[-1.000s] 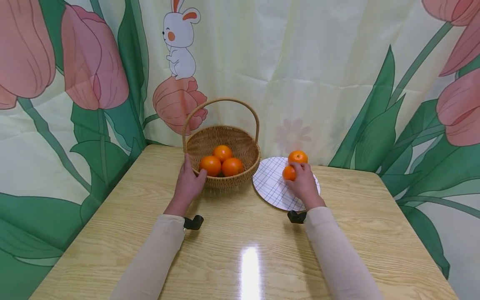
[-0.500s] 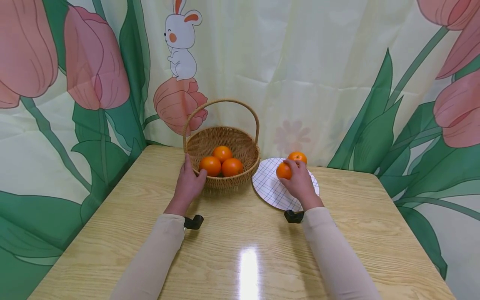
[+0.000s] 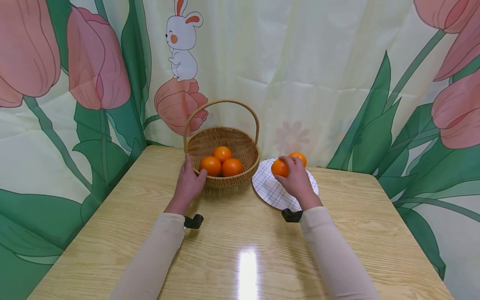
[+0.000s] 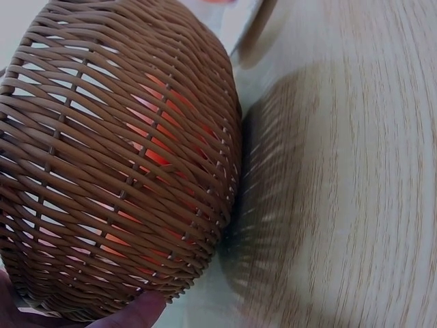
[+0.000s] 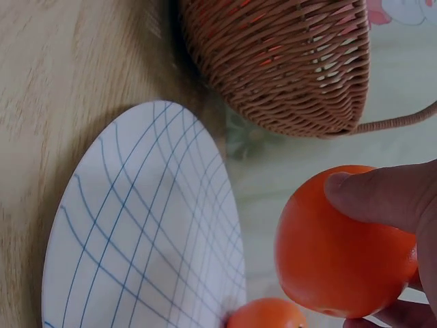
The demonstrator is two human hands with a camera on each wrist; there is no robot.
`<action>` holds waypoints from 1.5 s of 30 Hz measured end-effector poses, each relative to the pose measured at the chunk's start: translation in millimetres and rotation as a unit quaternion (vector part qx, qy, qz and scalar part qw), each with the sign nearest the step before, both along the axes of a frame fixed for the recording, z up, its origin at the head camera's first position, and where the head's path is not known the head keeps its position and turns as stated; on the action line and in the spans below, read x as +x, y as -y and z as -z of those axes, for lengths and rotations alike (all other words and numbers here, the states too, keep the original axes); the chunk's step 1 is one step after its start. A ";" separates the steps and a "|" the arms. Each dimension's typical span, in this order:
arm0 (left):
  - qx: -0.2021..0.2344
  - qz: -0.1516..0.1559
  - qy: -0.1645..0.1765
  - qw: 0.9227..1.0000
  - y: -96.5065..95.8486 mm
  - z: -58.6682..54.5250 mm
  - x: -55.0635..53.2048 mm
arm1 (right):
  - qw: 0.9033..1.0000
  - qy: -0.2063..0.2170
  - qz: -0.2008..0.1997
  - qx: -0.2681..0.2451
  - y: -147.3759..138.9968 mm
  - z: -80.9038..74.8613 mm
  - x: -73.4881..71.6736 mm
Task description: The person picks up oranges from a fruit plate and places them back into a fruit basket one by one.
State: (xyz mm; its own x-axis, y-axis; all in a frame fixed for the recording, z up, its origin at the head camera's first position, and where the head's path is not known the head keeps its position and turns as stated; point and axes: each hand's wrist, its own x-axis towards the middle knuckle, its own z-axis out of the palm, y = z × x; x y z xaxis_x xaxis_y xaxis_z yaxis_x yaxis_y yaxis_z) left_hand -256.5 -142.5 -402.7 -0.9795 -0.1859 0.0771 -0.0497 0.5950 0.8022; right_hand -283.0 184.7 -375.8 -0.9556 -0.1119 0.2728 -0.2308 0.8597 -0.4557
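Observation:
My right hand (image 3: pixel 296 179) holds an orange (image 5: pixel 334 246) between thumb and fingers, raised above the white plate (image 5: pixel 136 225) with blue crossed lines. A second orange (image 3: pixel 298 157) sits at the plate's back edge, partly behind my right hand. To the left stands a wicker basket (image 3: pixel 228 182) with a tall arched handle, and three oranges (image 3: pixel 222 154) lie inside. My left hand (image 3: pixel 189 181) grips this basket at its left front side, the thumb near the front rim. In the left wrist view, the basket's woven wall (image 4: pixel 116 150) hides most of the fruit, and only fingertips show below.
The basket and plate stand close together near the back of a light wooden table (image 3: pixel 225 241). Directly behind hangs a curtain (image 3: pixel 318 83) printed with tulips and a rabbit. The basket's handle (image 3: pixel 225 101) rises high above its rim.
My right hand has lifted the orange from the plate and carried it left toward the basket. The left hand has stayed on the basket. The head view has shifted slightly.

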 end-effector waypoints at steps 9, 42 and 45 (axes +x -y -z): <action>0.002 -0.002 0.008 1.000 0.4 -0.3 0.4 | 0.999 -0.032 -0.023 -0.009 9.1 -10.2 5.0; -0.001 0.012 -0.021 1.000 4.4 3.9 -1.9 | 0.992 -0.106 -0.065 -0.035 43.4 -35.2 10.3; -0.003 0.012 -0.021 1.000 4.1 4.8 -2.2 | 0.990 -0.114 -0.074 -0.036 48.0 -37.4 10.8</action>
